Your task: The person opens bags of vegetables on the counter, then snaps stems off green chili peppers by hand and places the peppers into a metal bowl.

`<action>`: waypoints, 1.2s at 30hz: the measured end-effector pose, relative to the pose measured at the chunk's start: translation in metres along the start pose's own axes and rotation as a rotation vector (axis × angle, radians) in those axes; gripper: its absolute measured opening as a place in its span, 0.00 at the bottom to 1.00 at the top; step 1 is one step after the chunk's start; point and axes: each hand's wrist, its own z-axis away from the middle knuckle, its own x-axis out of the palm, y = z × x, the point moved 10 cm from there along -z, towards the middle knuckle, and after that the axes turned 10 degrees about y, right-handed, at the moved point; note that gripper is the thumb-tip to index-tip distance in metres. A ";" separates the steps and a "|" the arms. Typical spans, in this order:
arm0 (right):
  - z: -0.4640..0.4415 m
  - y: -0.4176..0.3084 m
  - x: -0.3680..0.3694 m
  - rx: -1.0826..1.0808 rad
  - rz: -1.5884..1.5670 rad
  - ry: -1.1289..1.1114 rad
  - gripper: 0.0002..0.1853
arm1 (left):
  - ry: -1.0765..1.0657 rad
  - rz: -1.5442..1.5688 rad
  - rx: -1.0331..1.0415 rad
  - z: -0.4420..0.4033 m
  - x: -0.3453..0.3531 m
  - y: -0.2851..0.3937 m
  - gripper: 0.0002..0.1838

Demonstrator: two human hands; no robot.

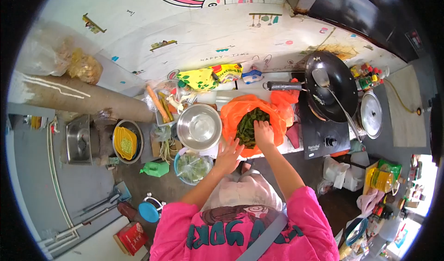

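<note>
An orange plastic bag (pixel 230 117) stands wide open on the counter in front of me, with dark leafy greens (pixel 246 130) inside. My right hand (pixel 263 135) reaches into the bag, its fingers curled into the leaves and their tips partly hidden. At the bag's near left edge is my left hand (pixel 228 156), fingers spread and nothing in them. Just left of the bag sits an empty steel bowl (pixel 199 127).
A black wok (pixel 340 101) with a spatula (pixel 322 77) rests on the induction cooker (pixel 314 138) at right. A metal lid (pixel 371 115) lies beyond it. At left are a tray of vegetables (pixel 163 106) and a yellow basket (pixel 125 142). A blue stool (pixel 149 212) stands on the floor.
</note>
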 end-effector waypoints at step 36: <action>0.098 -0.283 -0.041 0.591 -1.661 -0.176 0.14 | 0.278 0.706 -0.230 0.153 -0.159 -0.154 0.17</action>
